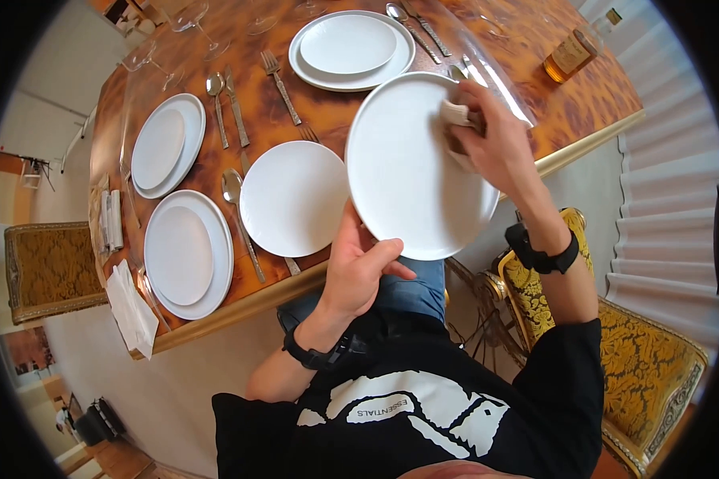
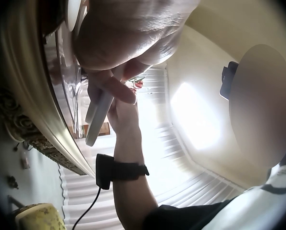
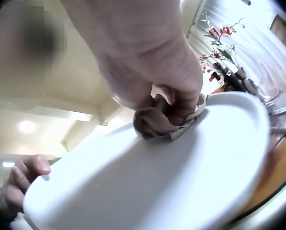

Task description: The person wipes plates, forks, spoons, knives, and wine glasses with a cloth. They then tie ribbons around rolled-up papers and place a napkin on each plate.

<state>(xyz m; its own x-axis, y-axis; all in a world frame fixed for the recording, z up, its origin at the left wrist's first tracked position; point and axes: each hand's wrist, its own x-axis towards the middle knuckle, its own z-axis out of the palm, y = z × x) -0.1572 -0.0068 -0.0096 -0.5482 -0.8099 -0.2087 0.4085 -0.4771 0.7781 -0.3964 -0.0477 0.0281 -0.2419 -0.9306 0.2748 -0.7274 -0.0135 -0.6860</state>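
Apparently mid-wipe: left hand (image 1: 361, 267) pinches plate (image 1: 407, 180) at 7 o'clock, tilted over tabletop (image 1: 575, 116) edge; right hand (image 1: 499, 140)'s fingers pinch cloth (image 1: 455, 114) against its 2 o'clock side. Next stroke likely needs steady left grip.

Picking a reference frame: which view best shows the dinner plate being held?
The head view, where nearly the whole face of the white dinner plate shows. The right wrist view crops it at the bottom; the left wrist view shows it nearly edge-on, partly hidden by the left hand.
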